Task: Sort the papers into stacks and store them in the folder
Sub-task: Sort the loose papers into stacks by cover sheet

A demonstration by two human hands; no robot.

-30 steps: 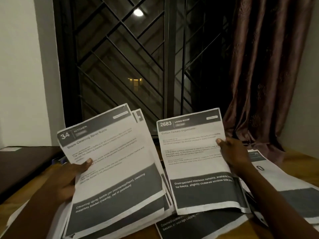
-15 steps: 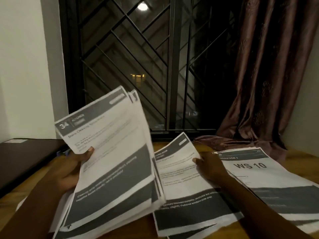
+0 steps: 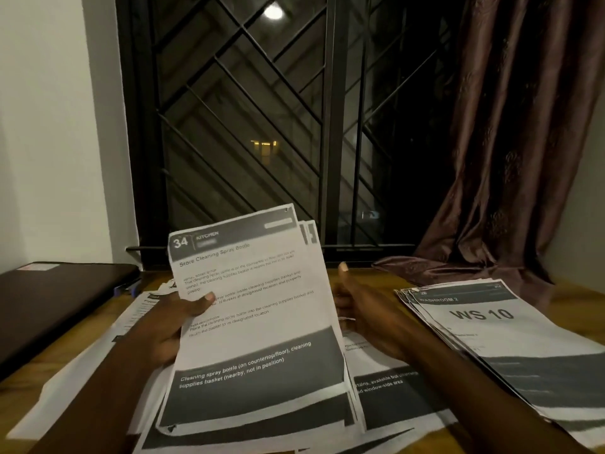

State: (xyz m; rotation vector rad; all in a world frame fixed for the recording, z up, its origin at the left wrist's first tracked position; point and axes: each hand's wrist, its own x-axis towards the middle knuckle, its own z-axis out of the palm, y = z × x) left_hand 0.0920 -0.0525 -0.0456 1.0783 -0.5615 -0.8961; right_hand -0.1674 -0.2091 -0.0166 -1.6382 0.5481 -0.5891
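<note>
My left hand [image 3: 176, 326] grips a bundle of papers [image 3: 258, 322], thumb on the top sheet headed "34 KITCHEN". The bundle is held tilted above the table. My right hand [image 3: 363, 309] is at the bundle's right edge with the thumb raised; its fingers are hidden behind the sheets. A sheet with a dark band [image 3: 393, 391] lies flat on the table under my right forearm. A stack topped by "WASHROOM 2 / WS 10" [image 3: 491, 326] lies to the right. More sheets [image 3: 82, 371] lie on the table at the left.
A dark flat case with a sticker [image 3: 62, 303] lies at the far left of the wooden table [image 3: 576, 299]. Behind the table are a barred window [image 3: 262, 126] and a brown curtain [image 3: 510, 158] that drapes onto the table's back right.
My right hand laid the "LIVING ROOM" sheet flat on the table, let it go, and moved up to the bundle's right edge. The bundle shifted slightly to the right.
</note>
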